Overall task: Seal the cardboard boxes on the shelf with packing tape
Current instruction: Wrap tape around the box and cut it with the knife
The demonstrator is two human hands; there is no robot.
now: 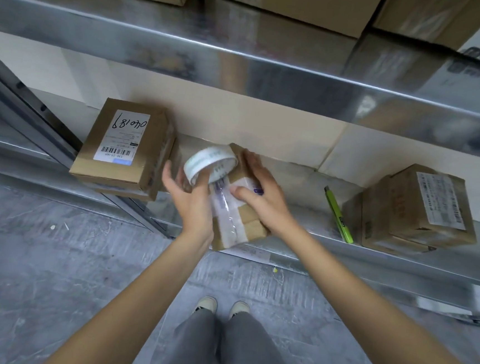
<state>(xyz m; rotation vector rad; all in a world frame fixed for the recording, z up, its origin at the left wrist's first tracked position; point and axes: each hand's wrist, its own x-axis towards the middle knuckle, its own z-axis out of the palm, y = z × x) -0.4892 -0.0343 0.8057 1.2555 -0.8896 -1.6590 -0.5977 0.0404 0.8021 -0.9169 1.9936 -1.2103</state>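
Head view: green cutter point(339, 215) beside labelled box point(416, 209).

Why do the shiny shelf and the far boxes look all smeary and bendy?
Head view: the metal shelf edge mirrors the boxes as smeared glare; the wide lens bows it; the upper boxes are soft, while the tape roll and the box in the hands stay fairly sharp.

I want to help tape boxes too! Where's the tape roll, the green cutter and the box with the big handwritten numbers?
tape roll point(205, 161): head view, on its white outer band.
green cutter point(338, 216): head view, middle of its handle.
numbered box point(119, 154): head view, on its white label.
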